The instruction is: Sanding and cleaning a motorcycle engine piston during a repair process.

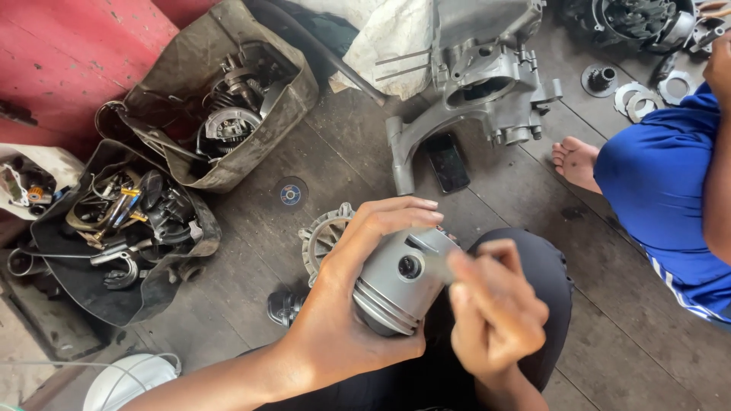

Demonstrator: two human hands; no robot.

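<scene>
My left hand (346, 304) grips a grey metal piston (396, 281) low in the middle of the head view, fingers curled over its top and its pin hole facing up. My right hand (495, 312) is blurred, held against the piston's right side with fingers bunched; whether it holds anything small I cannot tell. Both hands are above my dark-trousered knee (533, 266).
A finned metal part (324, 236) lies just behind the piston. An engine casing (472, 84) and a dark phone (447, 162) lie further back. Two open bags of parts (221, 114) (129, 228) stand at left. Another person in blue (662, 183), bare foot (575, 161) out, sits at right.
</scene>
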